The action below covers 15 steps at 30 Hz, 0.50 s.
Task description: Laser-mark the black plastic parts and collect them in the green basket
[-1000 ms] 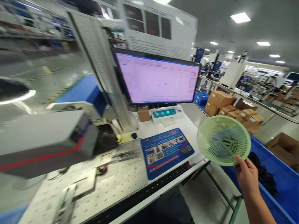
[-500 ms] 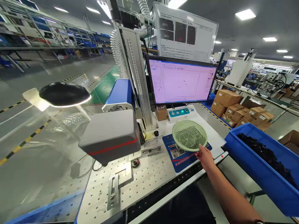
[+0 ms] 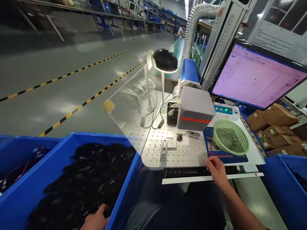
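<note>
My left hand (image 3: 95, 220) is at the bottom of the head view, in a blue bin (image 3: 130, 172) to my left. It touches a heap of small black parts (image 3: 88, 179), and its fingertips are partly hidden. Over the front edge of the metal work plate (image 3: 192, 153) is my right hand (image 3: 216, 169), its fingers curled together with nothing visible in them. Just beyond that hand, a pale green plastic basket (image 3: 230, 137) rests on a blue mat (image 3: 211, 146). The basket and the right hand are apart.
A grey machine head with a red stripe (image 3: 197, 107) overhangs the plate, beside a metal bracket (image 3: 164, 150). A monitor (image 3: 259, 73) and a lit control box (image 3: 225, 109) stand behind. A clear panel (image 3: 129, 105) borders the left side. Another blue bin (image 3: 285, 185) is at right.
The view has swung left and down, bringing the left bin and my left hand into sight. My right hand has let go of the green basket and moved toward the table's front edge.
</note>
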Motion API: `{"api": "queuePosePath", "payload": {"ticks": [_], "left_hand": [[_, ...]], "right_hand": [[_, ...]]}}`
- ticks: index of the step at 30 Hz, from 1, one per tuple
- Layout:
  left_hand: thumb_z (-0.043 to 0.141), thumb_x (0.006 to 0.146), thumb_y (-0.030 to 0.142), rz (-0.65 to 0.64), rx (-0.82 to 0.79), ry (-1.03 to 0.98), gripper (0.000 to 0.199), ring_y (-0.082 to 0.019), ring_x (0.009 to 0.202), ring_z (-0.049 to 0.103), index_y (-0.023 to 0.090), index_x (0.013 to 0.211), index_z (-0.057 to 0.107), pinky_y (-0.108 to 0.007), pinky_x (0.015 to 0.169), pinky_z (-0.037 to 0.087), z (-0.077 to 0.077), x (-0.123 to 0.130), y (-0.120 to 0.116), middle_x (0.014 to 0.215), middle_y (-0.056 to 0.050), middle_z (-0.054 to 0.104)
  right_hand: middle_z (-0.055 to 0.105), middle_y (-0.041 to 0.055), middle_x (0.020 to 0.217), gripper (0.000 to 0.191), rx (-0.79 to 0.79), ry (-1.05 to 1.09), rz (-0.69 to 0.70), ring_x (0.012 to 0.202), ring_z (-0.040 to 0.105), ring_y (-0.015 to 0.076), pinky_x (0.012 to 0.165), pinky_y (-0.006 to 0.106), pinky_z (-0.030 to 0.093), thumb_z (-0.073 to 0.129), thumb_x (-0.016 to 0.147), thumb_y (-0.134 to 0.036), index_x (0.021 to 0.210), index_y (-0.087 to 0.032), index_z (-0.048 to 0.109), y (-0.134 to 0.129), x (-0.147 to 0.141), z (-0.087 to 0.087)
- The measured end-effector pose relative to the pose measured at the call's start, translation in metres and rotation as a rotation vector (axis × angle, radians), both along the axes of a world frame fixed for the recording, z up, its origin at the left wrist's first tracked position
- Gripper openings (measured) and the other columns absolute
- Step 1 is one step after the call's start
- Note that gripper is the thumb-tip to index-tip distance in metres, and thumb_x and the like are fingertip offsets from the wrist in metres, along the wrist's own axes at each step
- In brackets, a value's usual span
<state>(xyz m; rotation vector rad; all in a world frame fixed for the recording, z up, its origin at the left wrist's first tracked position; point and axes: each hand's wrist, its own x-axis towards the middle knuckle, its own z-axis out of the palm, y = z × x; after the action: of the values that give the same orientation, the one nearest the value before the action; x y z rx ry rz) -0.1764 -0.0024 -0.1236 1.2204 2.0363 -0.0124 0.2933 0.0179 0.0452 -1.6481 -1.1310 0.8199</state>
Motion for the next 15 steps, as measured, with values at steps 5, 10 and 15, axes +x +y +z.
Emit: {"api": "queuePosePath", "payload": {"ticks": [5, 10, 15], "left_hand": [[0.058, 0.061, 0.045, -0.010, -0.101, 0.017, 0.064, -0.039, 0.084, 0.067, 0.014, 0.117, 0.059, -0.052, 0.072, 0.053, -0.009, 0.005, 0.007, 0.108, -0.024, 0.061], [0.053, 0.069, 0.048, -0.033, -0.180, 0.027, 0.077, -0.039, 0.100, 0.065, 0.010, 0.135, 0.050, -0.050, 0.085, 0.051, -0.012, 0.007, 0.010, 0.125, -0.031, 0.052], [0.060, 0.063, 0.047, -0.038, -0.204, -0.016, 0.079, -0.039, 0.114, 0.059, 0.009, 0.131, 0.054, -0.042, 0.091, 0.050, -0.008, 0.003, 0.012, 0.131, -0.031, 0.049]], "right_hand": [[0.062, 0.0003, 0.069, 0.025, 0.075, -0.262, 0.108, 0.061, 0.056, 0.0153, 0.060, 0.027, 0.045, 0.059, 0.086, -0.043, 0.081, -0.019, 0.062, 0.056, -0.047, -0.005], [0.063, 0.0004, 0.069, 0.023, 0.105, -0.450, 0.103, 0.067, 0.059, 0.0186, 0.067, 0.030, 0.045, 0.059, 0.083, -0.039, 0.092, -0.019, 0.065, 0.109, -0.080, -0.009], [0.058, -0.0017, 0.065, 0.025, 0.137, -0.550, 0.110, 0.070, 0.057, 0.0191, 0.071, 0.031, 0.043, 0.059, 0.083, -0.034, 0.100, -0.018, 0.067, 0.139, -0.097, -0.011]]}}
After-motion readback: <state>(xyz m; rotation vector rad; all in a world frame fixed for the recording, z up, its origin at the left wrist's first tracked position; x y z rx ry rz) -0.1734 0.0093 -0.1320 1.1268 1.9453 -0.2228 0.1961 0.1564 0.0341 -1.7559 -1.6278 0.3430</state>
